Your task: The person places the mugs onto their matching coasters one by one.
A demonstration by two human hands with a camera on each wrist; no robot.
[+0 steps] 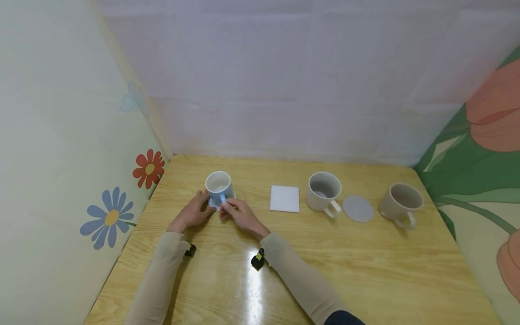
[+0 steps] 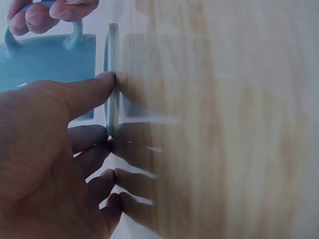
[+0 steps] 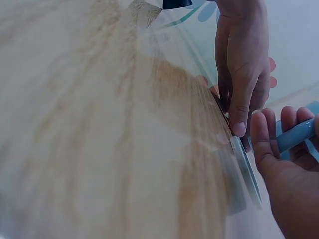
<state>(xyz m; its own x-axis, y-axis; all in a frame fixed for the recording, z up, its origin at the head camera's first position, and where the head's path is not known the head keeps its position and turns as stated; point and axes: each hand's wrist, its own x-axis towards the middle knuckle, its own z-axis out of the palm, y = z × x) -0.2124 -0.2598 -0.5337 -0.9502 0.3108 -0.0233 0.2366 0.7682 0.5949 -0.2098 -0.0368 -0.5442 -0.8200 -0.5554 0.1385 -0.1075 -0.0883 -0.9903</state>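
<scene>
A light blue mug (image 1: pixel 217 193) with a pale inside is upright over a round light blue coaster (image 1: pixel 213 204) on the left part of the table. My right hand (image 1: pixel 243 215) grips the mug's handle (image 3: pixel 298 135), its fingers curled through it. At the coaster's near left edge is my left hand (image 1: pixel 197 211); its thumb (image 2: pixel 94 89) and index finger hold the rim, while the other fingertips reach the tabletop. In the left wrist view a narrow gap shows between the mug's base and the coaster.
Right of the hands lies a square white coaster (image 1: pixel 285 198). Beyond it stand a light grey mug (image 1: pixel 317 198), a round grey coaster (image 1: pixel 358 208) and a beige-grey mug (image 1: pixel 392 207). A white cloth backdrop (image 1: pixel 260 90) rises behind the wooden table (image 1: pixel 227 284).
</scene>
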